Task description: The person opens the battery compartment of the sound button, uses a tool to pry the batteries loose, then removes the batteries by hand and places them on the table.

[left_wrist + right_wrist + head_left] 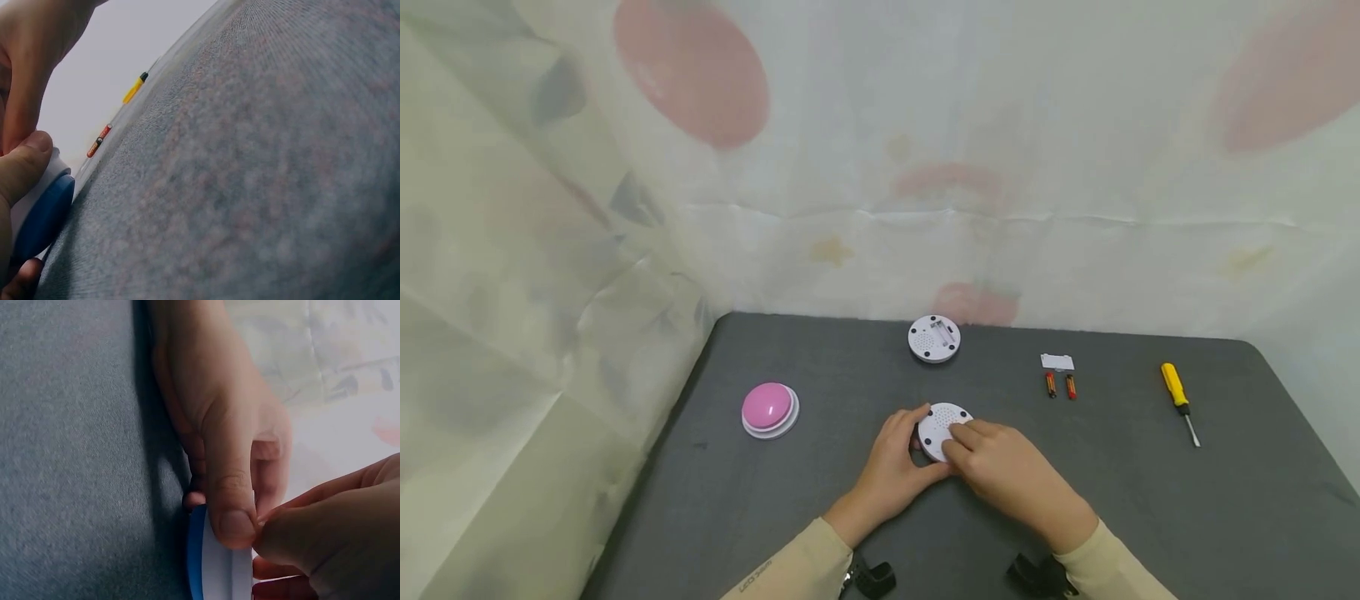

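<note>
Gripping the blue-and-white disc [933,427] by its rim in the left hand [892,467], turned white side up — and touching it from above with bent fingers of the right hand [1003,468] — pinching or just pressing, impossible to tell.

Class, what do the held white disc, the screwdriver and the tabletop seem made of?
Disc: probably smooth plastic; even white face. Screwdriver: handle likely plastic, solid bright yellow; shaft apparently metal, silvery. Tabletop: perhaps matt cloth, showing fine woven grain up close.

The left hand [225,431], upper centre, grips a white-and-blue disc [220,572] at bottom centre; the right hand [337,531], lower right, touches its white side.
</note>
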